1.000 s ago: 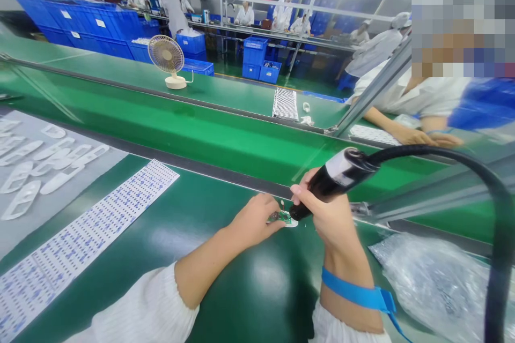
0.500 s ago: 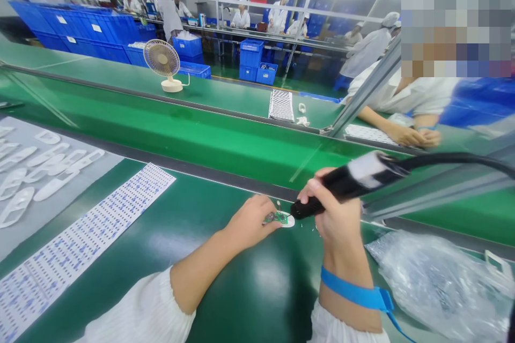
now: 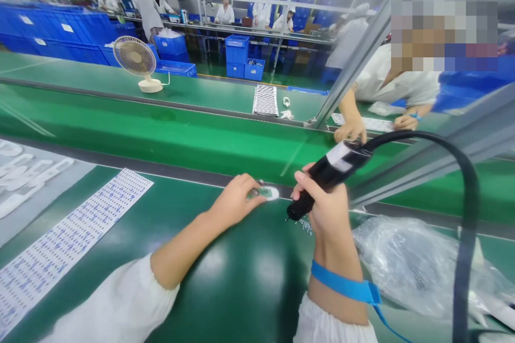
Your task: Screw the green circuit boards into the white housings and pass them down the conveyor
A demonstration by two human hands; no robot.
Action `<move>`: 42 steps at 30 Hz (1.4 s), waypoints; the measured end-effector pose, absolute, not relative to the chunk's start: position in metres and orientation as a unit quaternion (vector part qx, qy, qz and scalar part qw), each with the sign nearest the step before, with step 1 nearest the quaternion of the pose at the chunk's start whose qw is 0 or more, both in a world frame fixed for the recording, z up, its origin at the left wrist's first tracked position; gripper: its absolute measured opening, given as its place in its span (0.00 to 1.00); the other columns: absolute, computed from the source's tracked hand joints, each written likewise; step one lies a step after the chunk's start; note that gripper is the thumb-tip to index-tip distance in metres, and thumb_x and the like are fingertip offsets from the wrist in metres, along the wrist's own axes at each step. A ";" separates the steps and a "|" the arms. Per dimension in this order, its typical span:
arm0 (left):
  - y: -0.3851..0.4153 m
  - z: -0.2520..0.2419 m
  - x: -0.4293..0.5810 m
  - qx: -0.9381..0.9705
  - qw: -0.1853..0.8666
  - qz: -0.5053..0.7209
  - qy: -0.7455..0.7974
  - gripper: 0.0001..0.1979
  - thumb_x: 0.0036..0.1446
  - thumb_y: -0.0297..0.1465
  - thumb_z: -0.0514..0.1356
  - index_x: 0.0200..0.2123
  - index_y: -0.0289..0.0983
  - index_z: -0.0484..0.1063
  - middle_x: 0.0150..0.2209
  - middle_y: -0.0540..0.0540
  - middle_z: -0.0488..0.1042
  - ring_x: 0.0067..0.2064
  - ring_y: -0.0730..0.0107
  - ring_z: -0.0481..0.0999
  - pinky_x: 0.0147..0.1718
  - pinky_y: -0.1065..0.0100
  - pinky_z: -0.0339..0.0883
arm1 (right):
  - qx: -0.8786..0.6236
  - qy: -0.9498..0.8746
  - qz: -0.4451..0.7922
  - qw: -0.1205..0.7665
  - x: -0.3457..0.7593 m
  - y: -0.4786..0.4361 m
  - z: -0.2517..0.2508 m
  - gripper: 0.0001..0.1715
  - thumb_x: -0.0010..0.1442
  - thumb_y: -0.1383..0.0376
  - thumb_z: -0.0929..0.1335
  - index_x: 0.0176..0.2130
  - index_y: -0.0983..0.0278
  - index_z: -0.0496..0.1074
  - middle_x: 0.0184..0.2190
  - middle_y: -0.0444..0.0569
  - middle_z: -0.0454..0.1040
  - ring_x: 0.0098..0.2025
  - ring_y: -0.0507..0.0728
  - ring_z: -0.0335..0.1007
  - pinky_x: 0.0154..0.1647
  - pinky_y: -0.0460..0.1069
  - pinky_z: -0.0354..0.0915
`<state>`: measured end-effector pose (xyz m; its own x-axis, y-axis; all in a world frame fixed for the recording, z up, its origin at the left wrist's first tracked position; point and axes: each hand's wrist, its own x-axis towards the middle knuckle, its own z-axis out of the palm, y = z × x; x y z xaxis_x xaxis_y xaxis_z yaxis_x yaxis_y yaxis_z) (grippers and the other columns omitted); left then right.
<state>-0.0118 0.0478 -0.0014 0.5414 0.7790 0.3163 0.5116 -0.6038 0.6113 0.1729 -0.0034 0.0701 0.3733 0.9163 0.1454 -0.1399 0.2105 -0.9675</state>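
Just past the fingers of the left hand point(image 3: 237, 198), a small green circuit board point(image 3: 259, 192) lies on a white oval piece point(image 3: 272, 193), on top of the green work belt point(image 3: 225, 273). The fingers touch the board's near side, but I cannot tell if they pinch it or only press on it.

The right hand point(image 3: 328, 206) is apart from the left, just beside it, and is closed tight around a black tool point(image 3: 322, 182). The tool's tip points down, near the board but not touching it. A thick black cord point(image 3: 469, 225) loops from the tool's top end over to the right. A blue strap point(image 3: 341, 285) goes around the right wrist. Under the tool's tip lie some tiny shiny bits point(image 3: 304, 225), too small to tell what they are. Right of the right hand sits a clear plastic bag point(image 3: 414, 262).

A few things could go wrong. The board is small, and only the fingers seem to keep it in place, so one bump could make it slide off the white piece. The heavy cord could pull the tool sideways, and then the tip might scratch the board or poke a finger. The shiny bits could also get onto the board.
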 end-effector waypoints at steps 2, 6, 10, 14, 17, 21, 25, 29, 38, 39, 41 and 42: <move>0.082 0.000 -0.007 0.851 0.202 0.284 0.394 0.09 0.60 0.37 0.64 0.39 0.37 0.73 0.39 0.45 0.74 0.42 0.61 0.73 0.42 0.62 0.67 | -0.485 -0.396 0.396 0.672 0.173 -0.003 0.072 0.14 0.50 0.62 0.76 0.33 0.62 0.70 0.17 0.39 0.67 0.18 0.53 0.63 0.24 0.49 0.60; 0.157 0.001 -0.001 0.835 0.146 0.256 0.464 0.10 0.59 0.37 0.65 0.38 0.36 0.74 0.38 0.45 0.74 0.42 0.61 0.73 0.44 0.62 0.67 | -0.483 -0.385 0.396 0.679 0.174 -0.004 0.072 0.14 0.50 0.62 0.76 0.33 0.62 0.70 0.16 0.40 0.67 0.18 0.53 0.63 0.23 0.49 0.60; 0.196 0.001 0.002 0.814 0.130 0.255 0.506 0.10 0.60 0.37 0.64 0.37 0.35 0.75 0.38 0.42 0.74 0.42 0.57 0.73 0.44 0.60 0.67 | -0.469 -0.361 0.392 0.704 0.176 -0.005 0.072 0.14 0.50 0.63 0.76 0.34 0.62 0.70 0.17 0.39 0.67 0.18 0.53 0.64 0.24 0.49 0.62; 0.161 0.002 0.006 0.805 0.115 0.281 0.510 0.12 0.63 0.36 0.60 0.46 0.35 0.73 0.47 0.40 0.73 0.50 0.55 0.71 0.50 0.57 0.65 | -0.452 -0.334 0.390 0.729 0.178 -0.005 0.070 0.15 0.50 0.63 0.76 0.35 0.62 0.69 0.18 0.37 0.66 0.18 0.53 0.64 0.25 0.50 0.63; 0.092 0.001 0.008 0.838 0.134 0.326 0.417 0.11 0.66 0.35 0.56 0.49 0.37 0.71 0.49 0.42 0.73 0.52 0.58 0.70 0.53 0.57 0.63 | -0.440 -0.322 0.400 0.737 0.180 -0.005 0.069 0.16 0.50 0.63 0.76 0.35 0.62 0.69 0.18 0.38 0.66 0.19 0.53 0.65 0.25 0.50 0.63; 0.006 -0.003 0.007 0.871 0.175 0.293 0.354 0.13 0.63 0.32 0.60 0.50 0.39 0.70 0.50 0.43 0.73 0.52 0.58 0.70 0.51 0.56 0.63 | -0.419 -0.316 0.431 0.733 0.178 -0.006 0.068 0.17 0.51 0.63 0.76 0.37 0.61 0.68 0.19 0.38 0.66 0.19 0.53 0.65 0.25 0.50 0.64; -0.015 -0.003 0.009 0.869 0.185 0.275 0.367 0.11 0.60 0.29 0.64 0.46 0.38 0.75 0.46 0.44 0.75 0.49 0.58 0.71 0.48 0.56 0.63 | -0.401 -0.318 0.452 0.731 0.173 -0.007 0.069 0.18 0.49 0.62 0.77 0.36 0.61 0.68 0.19 0.38 0.66 0.18 0.53 0.64 0.25 0.50 0.65; -0.008 -0.004 0.010 0.860 0.197 0.301 0.362 0.03 0.61 0.28 0.64 0.37 0.39 0.78 0.40 0.47 0.78 0.45 0.61 0.72 0.45 0.58 0.63 | -0.397 -0.316 0.463 0.727 0.169 -0.006 0.071 0.19 0.47 0.60 0.77 0.35 0.61 0.68 0.19 0.38 0.65 0.18 0.53 0.65 0.25 0.50 0.64; -0.006 -0.008 0.011 0.799 0.306 0.324 0.405 0.04 0.53 0.30 0.71 0.29 0.39 0.79 0.36 0.49 0.80 0.42 0.62 0.75 0.42 0.60 0.63 | -0.396 -0.311 0.453 0.736 0.166 -0.007 0.074 0.17 0.47 0.60 0.77 0.33 0.61 0.69 0.19 0.39 0.63 0.18 0.53 0.63 0.23 0.50 0.63; -0.006 -0.007 0.011 0.793 0.314 0.323 0.410 0.05 0.52 0.30 0.71 0.29 0.39 0.79 0.36 0.49 0.80 0.42 0.62 0.75 0.41 0.60 0.63 | -0.393 -0.312 0.456 0.735 0.167 -0.007 0.073 0.16 0.48 0.60 0.77 0.33 0.61 0.69 0.20 0.39 0.63 0.19 0.53 0.63 0.24 0.50 0.63; -0.005 -0.008 0.012 0.784 0.324 0.327 0.417 0.05 0.50 0.30 0.72 0.28 0.39 0.79 0.35 0.50 0.80 0.41 0.62 0.75 0.41 0.61 0.63 | -0.387 -0.316 0.467 0.730 0.167 -0.006 0.071 0.15 0.49 0.61 0.76 0.33 0.61 0.69 0.20 0.39 0.64 0.19 0.53 0.64 0.25 0.50 0.63; -0.004 -0.008 0.012 0.782 0.327 0.327 0.418 0.06 0.50 0.31 0.72 0.28 0.39 0.79 0.35 0.50 0.80 0.41 0.62 0.75 0.41 0.61 0.63 | -0.387 -0.317 0.470 0.728 0.168 -0.006 0.070 0.15 0.49 0.61 0.76 0.33 0.61 0.69 0.20 0.39 0.64 0.19 0.53 0.64 0.25 0.50 0.64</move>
